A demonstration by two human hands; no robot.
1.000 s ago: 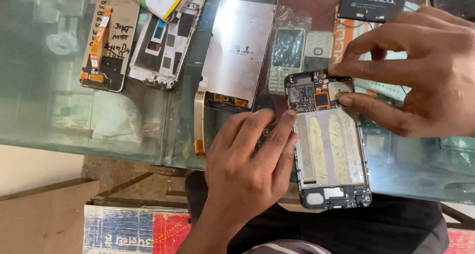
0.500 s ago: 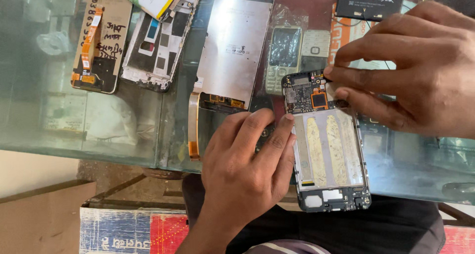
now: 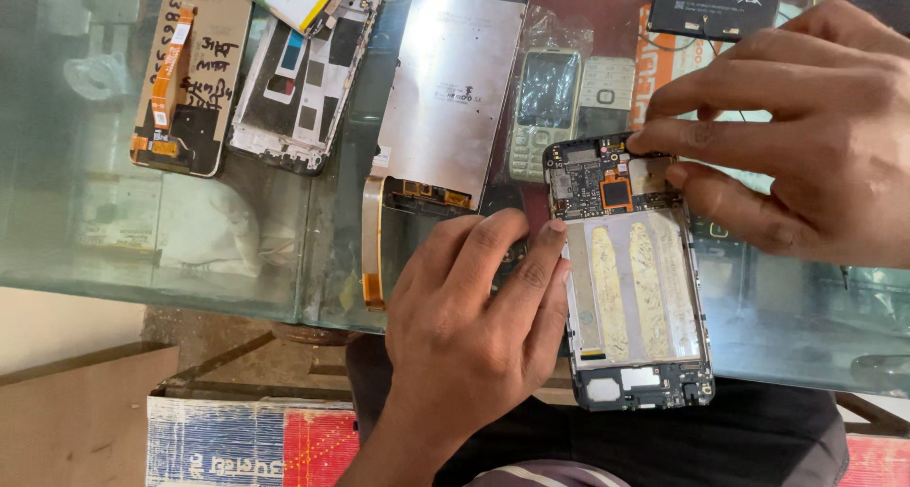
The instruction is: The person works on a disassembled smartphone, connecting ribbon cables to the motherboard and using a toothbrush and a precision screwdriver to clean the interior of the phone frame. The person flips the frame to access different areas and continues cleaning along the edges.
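Reading left to right on the glass tabletop (image 3: 114,240): we see a display panel with an orange flex cable (image 3: 190,74), a phone mid-frame (image 3: 303,89), and a bare silver screen backplate (image 3: 450,98). Our left hand (image 3: 474,307) lies flat, fingers together, steadying the opened smartphone (image 3: 630,288) at the near edge. Our right hand (image 3: 806,136) pinches narrowly at its motherboard (image 3: 607,179).

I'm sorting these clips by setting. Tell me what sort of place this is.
Probably a phone repair bench: an opened phone under both hands, a bare display panel, a stripped frame and a keypad phone on a glass table.
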